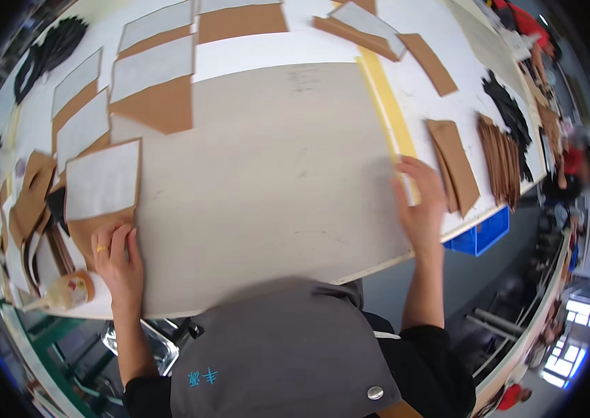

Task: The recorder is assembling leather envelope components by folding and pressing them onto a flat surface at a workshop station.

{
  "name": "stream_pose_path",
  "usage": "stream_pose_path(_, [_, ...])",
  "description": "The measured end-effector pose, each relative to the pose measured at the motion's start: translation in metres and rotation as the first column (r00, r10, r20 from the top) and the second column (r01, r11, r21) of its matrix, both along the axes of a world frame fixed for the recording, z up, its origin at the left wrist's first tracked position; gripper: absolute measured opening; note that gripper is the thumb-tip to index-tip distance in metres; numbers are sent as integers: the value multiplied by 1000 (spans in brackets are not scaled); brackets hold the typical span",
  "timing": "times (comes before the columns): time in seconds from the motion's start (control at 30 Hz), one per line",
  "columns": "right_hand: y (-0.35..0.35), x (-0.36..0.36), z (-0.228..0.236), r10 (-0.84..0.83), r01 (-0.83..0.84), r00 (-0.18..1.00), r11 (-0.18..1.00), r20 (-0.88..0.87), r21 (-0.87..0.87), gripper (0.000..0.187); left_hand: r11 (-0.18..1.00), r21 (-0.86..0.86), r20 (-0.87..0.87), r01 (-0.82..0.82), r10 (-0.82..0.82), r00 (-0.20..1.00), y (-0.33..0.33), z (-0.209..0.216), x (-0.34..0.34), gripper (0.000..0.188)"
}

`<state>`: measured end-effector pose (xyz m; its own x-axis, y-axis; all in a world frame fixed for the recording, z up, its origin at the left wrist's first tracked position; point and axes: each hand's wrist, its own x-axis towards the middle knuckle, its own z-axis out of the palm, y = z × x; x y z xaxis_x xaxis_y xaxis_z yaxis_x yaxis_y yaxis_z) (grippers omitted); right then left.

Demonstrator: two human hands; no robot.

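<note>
At the left, my left hand (119, 261), with a ring on one finger, lies over the lower edge of a brown leather-like piece (100, 226) with a pale grey-white panel; its fingers are bent onto the piece. My right hand (423, 198) is at the near end of a long yellow-and-white strip (392, 111) on the right side of the table. Its thumb and fingers close around that end, and part of the strip shows between them. More brown pieces with pale panels (152, 70) lie in rows at the far left.
A grey mat (260, 167) covers the table's middle. Folded brown pieces (454, 164), a brown stack (498, 160) and black strips (507, 115) lie at right. A bottle (72, 290) lies near the left front edge. A blue bin (483, 233) sits below the right edge.
</note>
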<state>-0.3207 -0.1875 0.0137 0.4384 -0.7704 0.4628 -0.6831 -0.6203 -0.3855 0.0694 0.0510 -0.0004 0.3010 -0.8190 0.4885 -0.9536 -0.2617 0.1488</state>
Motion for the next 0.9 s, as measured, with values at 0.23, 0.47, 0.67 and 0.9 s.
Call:
stream_pose_path(0.23, [81,100,0,606,-627,771,777,194,64,52,886,56,-254,460,-433,865,-44,25,-92,18])
stream_pose_path(0.47, [80,84,-19,547,-651,759,652,354,389,51,835,16,-529,551,-460,713,-45,22,-112,57])
stream_pose_path(0.67, [59,42,-13,391,-569,809,707,439,420,42,848,154,-420,507,-408,811,-30,12,-104,66])
stream_pose_path(0.9, [71,33,4,285,-451,893,576,349,682,65,833,148,-480,533,-410,775,-25,13,-109,47])
